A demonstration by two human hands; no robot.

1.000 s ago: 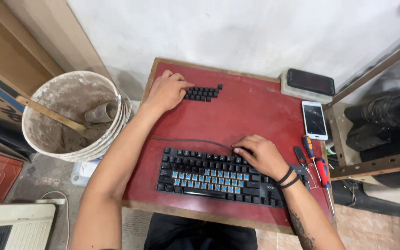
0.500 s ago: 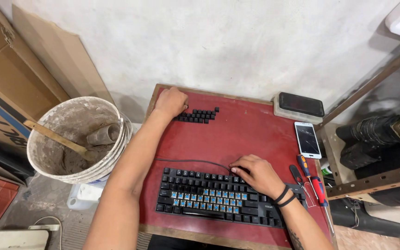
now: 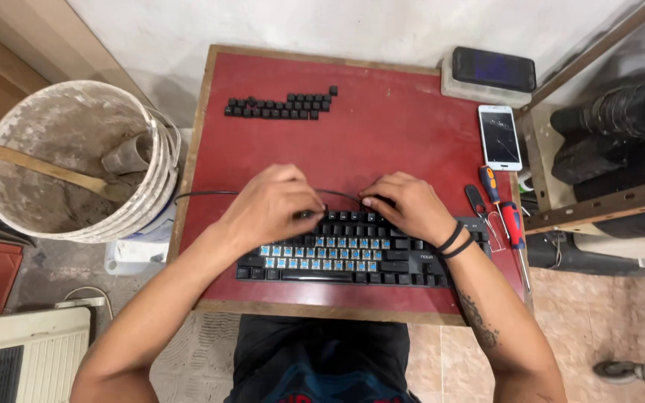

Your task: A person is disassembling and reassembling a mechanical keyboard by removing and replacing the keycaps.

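Open red tabletop [image 3: 382, 142] is left between the keycap rows [image 3: 281, 105] at the back and the keyboard [image 3: 345, 257] in front. Right edge is crowded by phone [image 3: 499, 136] and screwdrivers [image 3: 503, 213]; left side is blocked by the bucket [image 3: 76, 160].

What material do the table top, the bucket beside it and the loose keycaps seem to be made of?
Table top: probably painted wood or board, a matt red face, scuffed, inside a bare brown wooden frame.
Bucket: likely white plastic, with a thin rim and grey dried crust inside, maybe mortar.
Loose keycaps: apparently black moulded plastic, with a dull sheen.
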